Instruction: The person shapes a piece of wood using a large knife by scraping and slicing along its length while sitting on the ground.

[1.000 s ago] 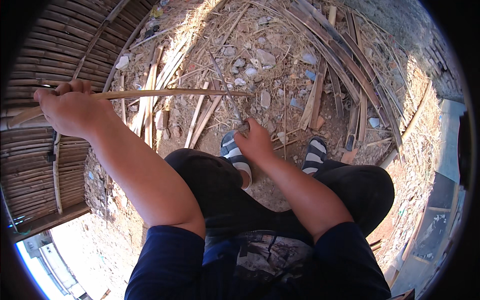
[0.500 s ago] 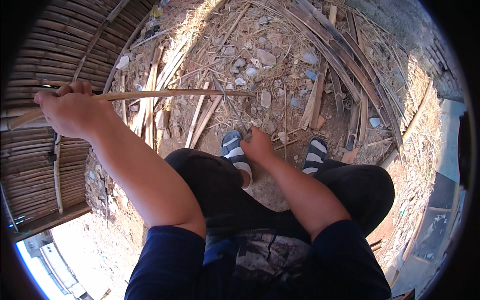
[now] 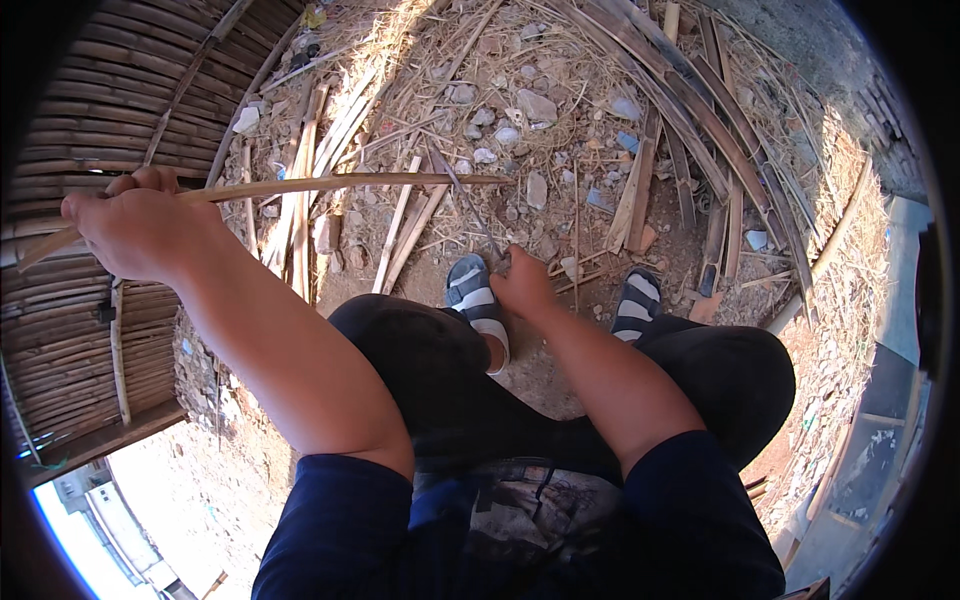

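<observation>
My left hand (image 3: 138, 228), out at the left, is closed round a long, thin bamboo strip (image 3: 330, 182). The strip reaches nearly level to the right, its far end in front of my feet, and a short end sticks out to the left behind the hand. Closer to my body, my right hand (image 3: 524, 284) is wrapped round the handle of a long, narrow knife (image 3: 466, 196). Its dark blade slants up and left, crossing the strip near the far end; whether they touch I cannot tell. My fingers hide most of the handle.
Split bamboo pieces (image 3: 690, 100) lie piled at the upper right, more bamboo strips (image 3: 308, 190) at the left. Stones (image 3: 537, 105) and straw litter the dirt. A slatted bamboo wall (image 3: 90, 130) rises at the left. My sandalled feet (image 3: 636, 304) stand below the knife.
Both hands keep their grips. The view has shifted slightly, and the strip and knife have barely moved relative to each other.
</observation>
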A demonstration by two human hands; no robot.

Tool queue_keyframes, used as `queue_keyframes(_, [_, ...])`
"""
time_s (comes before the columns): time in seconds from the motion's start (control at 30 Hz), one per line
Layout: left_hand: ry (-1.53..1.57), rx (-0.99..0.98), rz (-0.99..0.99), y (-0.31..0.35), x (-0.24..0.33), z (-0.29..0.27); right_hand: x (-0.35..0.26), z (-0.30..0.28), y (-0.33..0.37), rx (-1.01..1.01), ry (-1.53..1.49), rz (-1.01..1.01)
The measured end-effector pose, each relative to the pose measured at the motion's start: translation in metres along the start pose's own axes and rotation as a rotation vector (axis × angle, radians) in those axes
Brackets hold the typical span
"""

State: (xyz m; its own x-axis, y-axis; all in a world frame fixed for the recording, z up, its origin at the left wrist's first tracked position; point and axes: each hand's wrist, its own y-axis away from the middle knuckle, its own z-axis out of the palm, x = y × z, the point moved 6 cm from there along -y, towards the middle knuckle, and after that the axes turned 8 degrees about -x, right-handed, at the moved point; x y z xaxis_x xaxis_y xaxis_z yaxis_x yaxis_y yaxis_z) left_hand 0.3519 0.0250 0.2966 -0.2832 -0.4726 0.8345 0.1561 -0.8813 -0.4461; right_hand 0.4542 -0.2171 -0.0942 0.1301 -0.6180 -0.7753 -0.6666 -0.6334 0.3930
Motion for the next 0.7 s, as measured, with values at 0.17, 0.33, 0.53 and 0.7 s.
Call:
queue_keyframes(0.17, [0.005,-0.001,0.03,-0.006,-0.004,-0.001,-0.019,-0.006,0.009,0.025,-0.011,0.042])
queue_keyframes(0.33, [-0.016,0.006,0.083,-0.009,-0.001,-0.003,-0.061,-0.014,0.023,0.018,-0.172,-0.1])
queue_keyframes(0.53, [-0.049,0.021,0.061,-0.008,-0.003,-0.005,-0.088,-0.013,0.025,0.059,-0.233,-0.235])
queue_keyframes(0.7, [-0.018,0.044,0.013,-0.006,-0.003,-0.003,0.017,0.013,-0.004,0.067,0.078,0.062])
